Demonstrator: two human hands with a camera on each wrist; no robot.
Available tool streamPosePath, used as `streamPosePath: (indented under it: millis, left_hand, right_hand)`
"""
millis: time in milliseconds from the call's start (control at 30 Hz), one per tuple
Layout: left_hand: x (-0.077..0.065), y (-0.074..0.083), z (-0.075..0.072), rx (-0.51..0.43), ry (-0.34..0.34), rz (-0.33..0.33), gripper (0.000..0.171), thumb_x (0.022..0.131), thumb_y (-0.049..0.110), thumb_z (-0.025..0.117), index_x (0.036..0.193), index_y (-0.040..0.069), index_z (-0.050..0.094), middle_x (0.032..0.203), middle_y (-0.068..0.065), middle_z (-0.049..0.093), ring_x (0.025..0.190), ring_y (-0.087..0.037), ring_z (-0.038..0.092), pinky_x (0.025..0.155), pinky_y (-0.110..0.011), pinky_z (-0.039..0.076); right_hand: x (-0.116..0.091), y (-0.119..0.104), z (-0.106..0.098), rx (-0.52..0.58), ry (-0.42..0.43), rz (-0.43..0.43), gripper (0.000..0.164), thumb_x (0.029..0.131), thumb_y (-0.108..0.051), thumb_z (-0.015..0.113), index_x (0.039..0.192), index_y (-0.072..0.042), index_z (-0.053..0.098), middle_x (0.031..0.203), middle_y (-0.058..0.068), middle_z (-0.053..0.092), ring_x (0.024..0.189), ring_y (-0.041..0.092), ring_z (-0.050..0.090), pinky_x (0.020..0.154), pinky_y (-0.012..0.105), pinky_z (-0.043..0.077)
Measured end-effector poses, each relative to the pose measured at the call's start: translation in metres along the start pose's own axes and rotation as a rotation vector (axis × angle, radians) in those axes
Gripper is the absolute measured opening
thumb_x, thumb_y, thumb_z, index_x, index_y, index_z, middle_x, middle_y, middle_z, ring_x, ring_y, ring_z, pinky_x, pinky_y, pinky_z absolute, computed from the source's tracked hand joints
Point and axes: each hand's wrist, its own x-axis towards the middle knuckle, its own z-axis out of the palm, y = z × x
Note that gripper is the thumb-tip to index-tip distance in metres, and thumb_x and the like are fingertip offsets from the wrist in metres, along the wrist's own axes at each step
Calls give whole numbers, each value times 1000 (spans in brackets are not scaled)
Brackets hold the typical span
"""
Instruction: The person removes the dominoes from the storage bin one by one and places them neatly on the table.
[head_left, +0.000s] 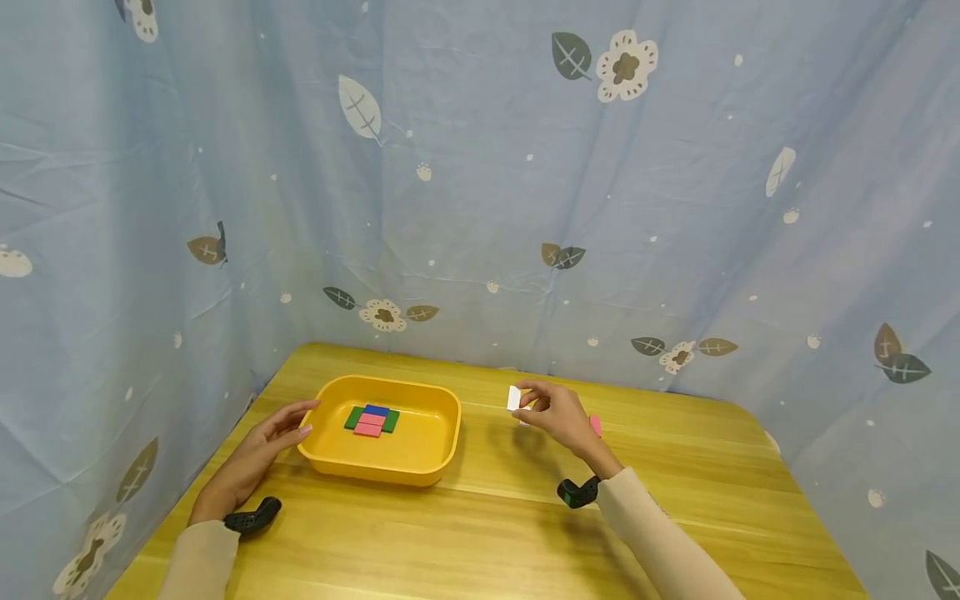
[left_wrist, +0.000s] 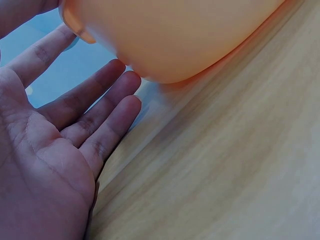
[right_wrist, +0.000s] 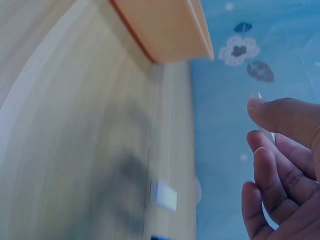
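My right hand [head_left: 555, 414] pinches a small white rectangular tile [head_left: 513, 398] between thumb and fingertips, raised above the table to the right of the tray. In the right wrist view the fingers mostly hide this tile. My left hand [head_left: 262, 450] rests at the left end of a yellow plastic tray [head_left: 416, 477], its fingers fairly straight and touching the rim and outer wall. Inside the tray, flat on its floor, lie several coloured tiles grouped together: pink [head_left: 368, 429], blue [head_left: 377, 410] and green [head_left: 390, 422].
On the wooden table [head_left: 480, 533], a pink tile [head_left: 596, 425] lies behind my right wrist. A small light block [right_wrist: 163, 195] shows on the tabletop in the right wrist view, with a blue edge below it. A patterned blue curtain [head_left: 465, 183] surrounds the table's back and sides.
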Motion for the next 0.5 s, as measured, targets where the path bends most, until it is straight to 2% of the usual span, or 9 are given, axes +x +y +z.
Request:
streamPosePath:
  millis: [367, 500]
  left_hand:
    - [1, 3, 3, 16, -2, 10, 56, 108, 30, 57, 159, 14, 39, 160, -9, 33, 130, 3, 39, 97, -9, 38]
    - [-1, 5, 3, 25, 2, -20, 57, 108, 32, 57, 159, 15, 38, 162, -11, 30, 134, -5, 36, 95, -9, 38]
  right_hand:
    - [-22, 33, -35, -17, 69, 45, 49, 89, -21, 83, 136, -16, 67, 103, 0, 71, 89, 19, 64, 79, 34, 55]
    - [-30, 45, -45, -34, 84, 64, 49, 90, -20, 82, 136, -16, 67, 104, 0, 71, 89, 18, 64, 80, 33, 55]
